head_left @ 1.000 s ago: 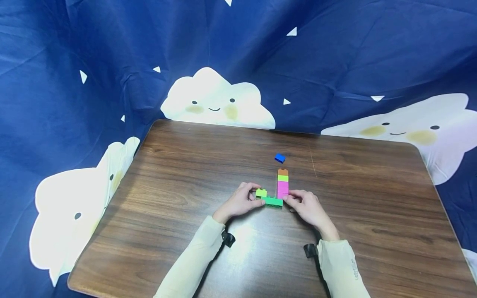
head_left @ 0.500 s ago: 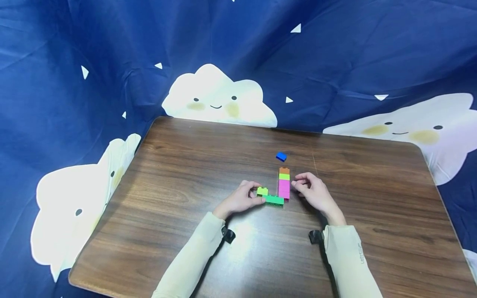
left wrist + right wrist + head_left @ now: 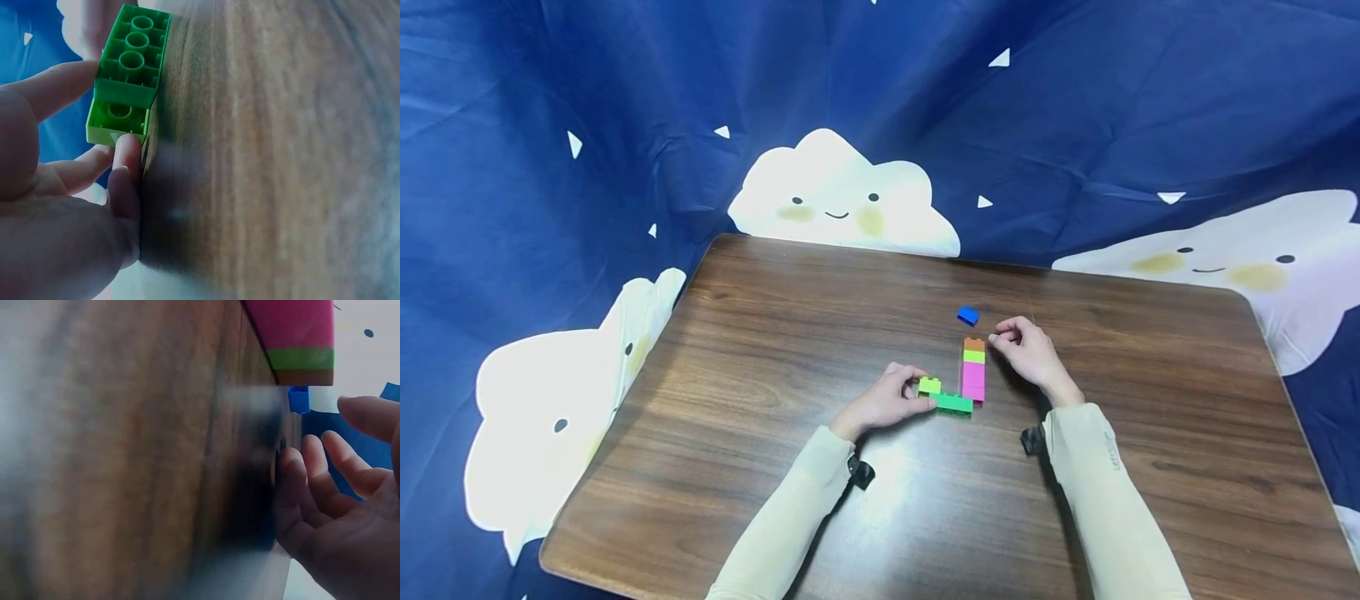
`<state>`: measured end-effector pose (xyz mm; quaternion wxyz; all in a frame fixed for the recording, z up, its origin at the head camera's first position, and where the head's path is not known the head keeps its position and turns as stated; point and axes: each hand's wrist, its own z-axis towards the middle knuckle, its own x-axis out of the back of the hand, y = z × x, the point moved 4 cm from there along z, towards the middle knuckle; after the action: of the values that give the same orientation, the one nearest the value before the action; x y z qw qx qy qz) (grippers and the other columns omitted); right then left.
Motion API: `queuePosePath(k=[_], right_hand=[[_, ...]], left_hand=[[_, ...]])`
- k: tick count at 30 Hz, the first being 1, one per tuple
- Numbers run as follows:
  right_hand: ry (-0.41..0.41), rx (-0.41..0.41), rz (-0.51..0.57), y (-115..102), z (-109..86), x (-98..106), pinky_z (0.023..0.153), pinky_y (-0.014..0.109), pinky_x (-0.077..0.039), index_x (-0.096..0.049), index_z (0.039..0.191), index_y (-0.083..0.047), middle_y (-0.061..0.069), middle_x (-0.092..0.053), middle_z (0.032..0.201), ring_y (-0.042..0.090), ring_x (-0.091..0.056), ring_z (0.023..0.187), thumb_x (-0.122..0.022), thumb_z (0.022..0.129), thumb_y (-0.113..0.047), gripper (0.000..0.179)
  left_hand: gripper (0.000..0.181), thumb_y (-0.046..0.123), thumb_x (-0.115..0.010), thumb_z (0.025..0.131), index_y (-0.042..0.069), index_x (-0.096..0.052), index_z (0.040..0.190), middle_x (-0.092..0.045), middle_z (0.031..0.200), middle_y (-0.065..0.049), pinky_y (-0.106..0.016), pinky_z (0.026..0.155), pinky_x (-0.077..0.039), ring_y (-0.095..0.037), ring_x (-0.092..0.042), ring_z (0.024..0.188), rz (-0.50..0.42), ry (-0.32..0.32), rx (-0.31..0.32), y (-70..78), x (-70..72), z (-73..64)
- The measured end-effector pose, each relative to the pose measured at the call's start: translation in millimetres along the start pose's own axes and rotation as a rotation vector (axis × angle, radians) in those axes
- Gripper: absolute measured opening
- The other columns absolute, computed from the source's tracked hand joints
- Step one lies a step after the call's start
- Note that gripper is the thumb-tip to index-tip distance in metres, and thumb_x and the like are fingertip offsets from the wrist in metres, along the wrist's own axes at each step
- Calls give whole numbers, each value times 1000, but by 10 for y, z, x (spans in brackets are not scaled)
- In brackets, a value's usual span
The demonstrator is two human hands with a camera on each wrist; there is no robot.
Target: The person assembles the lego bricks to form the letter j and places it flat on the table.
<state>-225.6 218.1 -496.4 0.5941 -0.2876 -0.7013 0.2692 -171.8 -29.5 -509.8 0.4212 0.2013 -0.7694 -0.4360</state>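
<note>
My left hand (image 3: 886, 400) holds a joined pair of toy building bricks: the thumb lies against the long green brick (image 3: 132, 53) and other fingers touch the small lime brick (image 3: 117, 122). The green brick's hollow underside faces the left wrist camera. Next to it on the table lies a row of bricks, with a pink part (image 3: 973, 379), a lime one (image 3: 973, 357) and an orange one (image 3: 974, 343) at the far end. My right hand (image 3: 1032, 354), fingers loosely bent and holding nothing, hovers just right of the orange end. Beyond it sits a blue brick (image 3: 967, 316).
The wooden table (image 3: 775, 333) carries all the bricks. Behind it hangs a blue curtain (image 3: 1060, 117) with white clouds (image 3: 835, 187). A black strapped device (image 3: 1033, 440) sits at the right wrist, and another (image 3: 861, 472) at the left.
My right hand has let go of the pink end of the row and moved away along its right side towards the blue brick. The left hand keeps its hold in place.
</note>
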Motion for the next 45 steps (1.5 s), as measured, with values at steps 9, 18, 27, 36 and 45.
queuePosePath(k=[9, 18, 27, 36, 45], right_hand=[[-11, 33, -62, -57, 256, -58, 86, 40, -42, -56, 116, -1, 17, -64, 104, 30, -57, 97, -55, 96, -28, 34], [-69, 109, -84, -118, 395, -107, 83, 36, -39, -55, 120, 0, 15, -60, 101, 28, -54, 94, -55, 97, -23, 33], [-120, 118, -124, -132, 443, -144, 76, 32, -37, -54, 122, -1, 15, -59, 98, 27, -53, 87, -53, 98, -22, 32], [-141, 120, -172, -157, 459, -148, 80, 39, -38, -52, 124, -1, 16, -55, 99, 29, -50, 91, -51, 98, -20, 32], [-158, 134, -198, -153, 503, -131, 81, 41, -39, -53, 124, -3, 17, -57, 99, 30, -51, 93, -51, 98, -18, 30]], left_hand=[[52, 32, -70, 86, 7, -56, 129, -48, 102, -4, -24, 78, -38, -11, -43, 89, -2, 0, 5, -8, 5, 1], [51, 33, -71, 86, 8, -58, 128, -49, 103, -3, -23, 78, -38, -13, -45, 92, 13, 2, 1, 3, 5, 2], [50, 31, -71, 86, 8, -58, 128, -48, 102, -2, -23, 78, -38, -15, -45, 92, -1, 4, 3, -19, -8, 2], [51, 32, -71, 86, 8, -58, 128, -49, 104, -4, -24, 79, -38, -14, -46, 92, 3, 8, 1, -27, -4, -1], [50, 31, -71, 86, 8, -58, 128, -48, 103, -4, -23, 79, -38, -12, -45, 89, 7, 18, 6, 0, 7, 6]])
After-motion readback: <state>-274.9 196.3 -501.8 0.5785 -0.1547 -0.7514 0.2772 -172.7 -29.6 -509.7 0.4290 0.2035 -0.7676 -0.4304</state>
